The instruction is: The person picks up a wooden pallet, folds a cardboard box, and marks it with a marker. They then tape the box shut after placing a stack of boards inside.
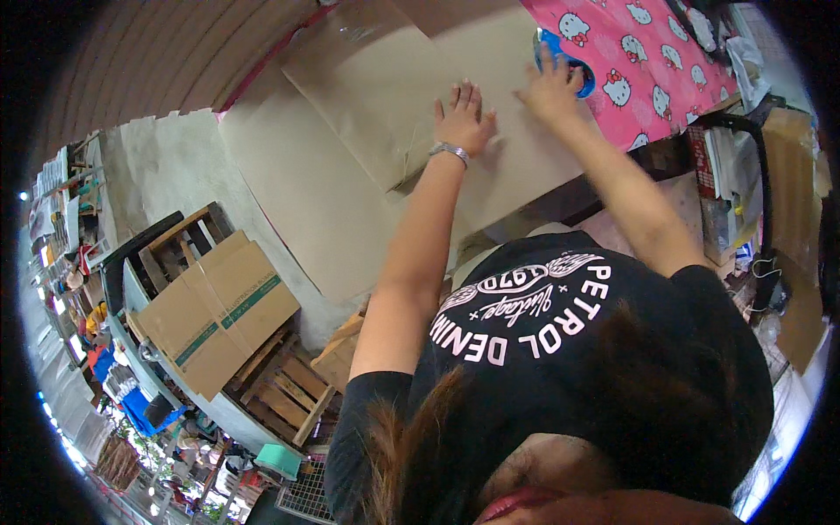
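Large flat brown cardboard sheets lie overlapping in front of me. My left hand, with a silver band at the wrist, presses flat on the cardboard with its fingers spread. My right hand reaches further out, its fingers extended and resting on a blue ring-shaped object that looks like a tape roll. This object sits where the cardboard meets a pink patterned cloth. My black printed shirt fills the lower middle of the view and hides what lies beneath it.
A taped brown carton sits on wooden pallets at the left. A black metal frame with stacked papers stands at the right. A wire basket is at the bottom, and cluttered shelves run along the far left.
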{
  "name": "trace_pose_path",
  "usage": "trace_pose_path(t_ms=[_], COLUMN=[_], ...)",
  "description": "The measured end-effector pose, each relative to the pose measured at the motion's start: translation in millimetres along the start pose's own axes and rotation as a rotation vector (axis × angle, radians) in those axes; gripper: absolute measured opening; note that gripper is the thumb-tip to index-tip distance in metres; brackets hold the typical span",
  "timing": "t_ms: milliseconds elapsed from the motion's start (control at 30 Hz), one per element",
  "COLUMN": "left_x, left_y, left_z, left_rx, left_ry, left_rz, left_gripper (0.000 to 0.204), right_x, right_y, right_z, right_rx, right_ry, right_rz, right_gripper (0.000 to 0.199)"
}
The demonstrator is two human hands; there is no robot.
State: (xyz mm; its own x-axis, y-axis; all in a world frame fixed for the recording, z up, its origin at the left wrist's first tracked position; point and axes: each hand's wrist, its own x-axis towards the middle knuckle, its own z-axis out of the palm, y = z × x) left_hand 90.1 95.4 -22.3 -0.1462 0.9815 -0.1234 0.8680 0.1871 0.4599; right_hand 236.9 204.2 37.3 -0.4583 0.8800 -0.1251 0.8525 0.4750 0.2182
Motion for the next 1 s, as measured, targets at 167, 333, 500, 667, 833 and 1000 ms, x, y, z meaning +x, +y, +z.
trace_pose_path(t_ms=[167,333,500,667,833,1000], left_x=[-48.1,-71.5,-86.4,-104.1,-100.6,-164.9], left_y=[-96.4,-63.6,23.5,-44.2,-140.8,-203.7], left_z=[-4.1,-34.8,-14.0,-41.6,-196.4,-187.0], left_rx=[0.098,-0.320,-1.221,-1.945,-2.064,-1.576], left_ry=[0.209,0.266,0.429,0.086,0.461,0.294], left_rz=[-0.686,-1.054,-0.893,-0.593,-0.591,-0.988], left_gripper=[0.076,0.091,0.083,0.054,0.078,0.051], right_x=[-22.5,9.5,10.7,-10.9,-75.5,-110.0], right_y=[-77.2,-72.0,10.2,77.1,42.7,-10.2], right_z=[12.3,-6.8,-83.3,-99.9,-29.0,-22.9], right_rx=[0.793,1.289,1.774,2.151,2.507,1.954], right_ry=[-0.382,-0.428,-0.174,-0.329,-1.211,-0.708], right_rz=[0.091,0.389,-0.108,-0.023,0.532,0.478], right_gripper=[0.073,0.069,0.061,0.069,0.078,0.095])
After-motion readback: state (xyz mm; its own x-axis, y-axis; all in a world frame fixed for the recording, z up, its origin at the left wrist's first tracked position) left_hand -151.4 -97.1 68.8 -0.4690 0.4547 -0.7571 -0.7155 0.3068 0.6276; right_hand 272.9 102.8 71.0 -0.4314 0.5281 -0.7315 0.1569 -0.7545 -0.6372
